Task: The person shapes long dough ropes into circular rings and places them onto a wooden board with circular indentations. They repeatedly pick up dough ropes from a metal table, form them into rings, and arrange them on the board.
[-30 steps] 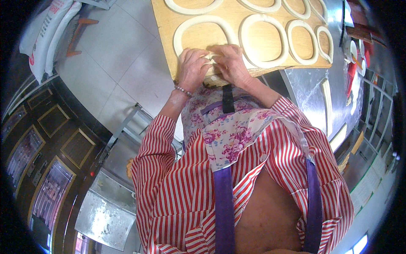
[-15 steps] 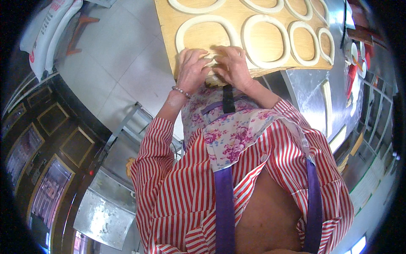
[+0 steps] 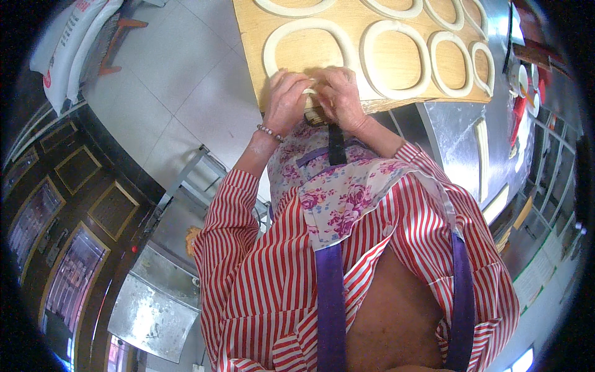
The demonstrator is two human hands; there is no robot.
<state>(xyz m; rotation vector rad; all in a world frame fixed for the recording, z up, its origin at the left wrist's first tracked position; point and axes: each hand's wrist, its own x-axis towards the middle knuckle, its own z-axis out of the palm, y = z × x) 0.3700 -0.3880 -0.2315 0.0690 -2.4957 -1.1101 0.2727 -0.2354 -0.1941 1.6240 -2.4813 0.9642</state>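
My left hand (image 3: pixel 286 99) and my right hand (image 3: pixel 339 96) are pressed together at the near edge of a wooden board (image 3: pixel 347 62). Between the fingers both hands pinch a pale piece of dough (image 3: pixel 311 92). On the board lie several dough rings; the nearest ring (image 3: pixel 308 38) is just beyond my left hand, and another ring (image 3: pixel 396 59) lies beyond my right hand. A bead bracelet sits on my left wrist. My red-and-white striped sleeves and floral apron fill the lower part of the view.
A metal worktop (image 3: pixel 462 142) with a dough strip (image 3: pixel 482 155) runs along the right. White sacks (image 3: pixel 68 49) lean at the upper left on the tiled floor (image 3: pixel 180 80). A steel cart (image 3: pixel 158 297) and a dark glass-fronted cabinet (image 3: pixel 56 229) stand at the lower left.
Both hands stay together at the board's edge, working the dough between the fingers; only small finger shifts and a slight camera shift show.
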